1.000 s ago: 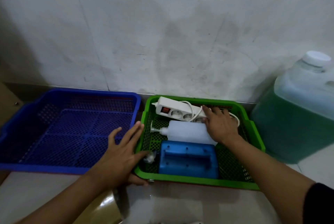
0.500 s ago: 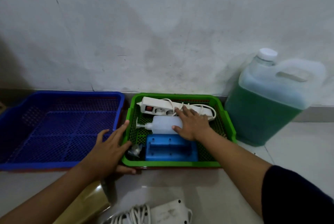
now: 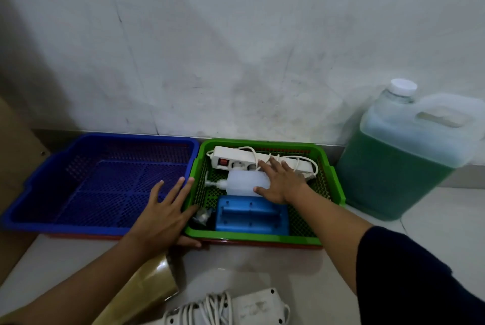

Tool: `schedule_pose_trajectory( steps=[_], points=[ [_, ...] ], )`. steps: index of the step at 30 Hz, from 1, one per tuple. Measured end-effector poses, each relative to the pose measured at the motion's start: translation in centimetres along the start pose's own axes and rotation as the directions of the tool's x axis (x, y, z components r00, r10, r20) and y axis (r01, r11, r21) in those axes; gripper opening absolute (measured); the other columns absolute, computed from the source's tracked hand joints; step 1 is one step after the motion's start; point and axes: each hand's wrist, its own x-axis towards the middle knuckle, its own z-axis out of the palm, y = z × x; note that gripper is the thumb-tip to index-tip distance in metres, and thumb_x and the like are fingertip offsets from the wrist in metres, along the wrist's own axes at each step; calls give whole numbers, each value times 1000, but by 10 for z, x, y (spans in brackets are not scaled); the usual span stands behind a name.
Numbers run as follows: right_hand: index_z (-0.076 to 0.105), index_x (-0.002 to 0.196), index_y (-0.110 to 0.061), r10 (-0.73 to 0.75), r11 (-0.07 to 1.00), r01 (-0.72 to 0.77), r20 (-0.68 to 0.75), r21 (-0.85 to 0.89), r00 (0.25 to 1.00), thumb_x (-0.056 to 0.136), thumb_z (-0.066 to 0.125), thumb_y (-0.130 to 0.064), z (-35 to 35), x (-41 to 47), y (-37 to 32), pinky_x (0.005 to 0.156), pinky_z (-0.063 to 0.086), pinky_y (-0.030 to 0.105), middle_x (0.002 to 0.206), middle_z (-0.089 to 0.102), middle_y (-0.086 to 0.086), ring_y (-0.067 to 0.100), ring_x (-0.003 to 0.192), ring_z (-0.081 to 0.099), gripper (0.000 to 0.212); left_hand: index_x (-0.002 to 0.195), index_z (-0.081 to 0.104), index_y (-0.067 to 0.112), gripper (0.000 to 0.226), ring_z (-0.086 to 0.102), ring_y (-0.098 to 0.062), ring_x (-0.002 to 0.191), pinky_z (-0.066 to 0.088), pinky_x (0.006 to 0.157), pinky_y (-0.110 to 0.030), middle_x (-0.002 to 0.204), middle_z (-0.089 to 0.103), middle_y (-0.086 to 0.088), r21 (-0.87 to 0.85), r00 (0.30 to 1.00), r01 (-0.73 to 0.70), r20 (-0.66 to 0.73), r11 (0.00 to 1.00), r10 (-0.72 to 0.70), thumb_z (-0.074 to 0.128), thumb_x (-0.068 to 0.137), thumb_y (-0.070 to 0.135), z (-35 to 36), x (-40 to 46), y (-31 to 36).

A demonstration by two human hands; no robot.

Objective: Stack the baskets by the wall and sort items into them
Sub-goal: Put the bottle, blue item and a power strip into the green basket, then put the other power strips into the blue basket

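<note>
A blue mesh basket and a green mesh basket stand side by side against the wall. The green one holds a white power strip with its cord, a white bottle lying on its side, a blue box and a small dark object. My left hand lies flat with fingers spread over the seam between the two baskets, thumb under the green rim. My right hand rests flat, fingers apart, on the bottle and power strip.
A large jug of green liquid stands right of the green basket. On the floor near me lie a second white power strip with coiled cord and a shiny brown roll. Brown cardboard leans at the left.
The view pulled back and shifted, showing the jug and the floor items. My right hand slid from the power strip's right end onto the bottle. My left hand stayed at the green basket's corner.
</note>
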Motion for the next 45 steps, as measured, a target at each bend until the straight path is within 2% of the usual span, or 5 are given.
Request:
schedule_pose_trajectory(
  steps=[8, 17, 24, 36, 45],
  points=[
    [2, 151, -26, 23, 992, 0, -185, 122, 982, 88, 45, -56, 9, -27, -30, 113, 7, 64, 161, 1, 9, 35, 146, 7, 82, 150, -2, 28, 127, -16, -28, 145, 1, 115, -55, 157, -18, -14, -321, 979, 105, 201, 941, -41, 14, 43, 96, -46, 0, 21],
    [56, 118, -12, 339, 922, -27, -770, 387, 541, 79, 52, -29, 35, -145, 33, 88, 47, 42, 115, 56, 15, 32, 102, 55, 42, 118, 52, 24, 56, 63, -21, 104, 49, 80, -30, 115, 62, -5, -261, 900, -413, -264, 872, 347, 37, 77, 58, -71, 40, 147],
    [-8, 148, -36, 681, 694, -652, 15, 304, 732, 77, 61, -53, 112, -209, 103, 105, 27, 57, 147, 19, 24, 41, 135, 22, 101, 118, 57, 25, 52, 61, -20, 105, 49, 83, -34, 119, 61, -2, -241, 844, -532, -231, 812, 485, 46, 74, 49, -80, 50, 199],
    [15, 147, -37, 824, 476, -454, -201, 753, 530, 73, 72, -41, 77, -214, 91, 88, 45, 42, 121, 40, 20, 39, 113, 43, 94, 121, 49, 24, 42, 55, -17, 104, 39, 85, -31, 116, 55, 2, -465, 877, -480, -280, 744, 391, 47, 84, 42, -85, 51, 187],
    [29, 144, -36, 432, 804, 37, -626, 593, 650, 67, 77, -41, 22, -200, -9, 79, 45, 31, 109, 43, 9, 25, 100, 46, 91, 114, 51, 15, 38, 65, -10, 87, 57, 67, -19, 100, 66, 2, -914, 961, 277, 262, -295, 90, 57, 87, 41, -135, 27, 162]
  ],
)
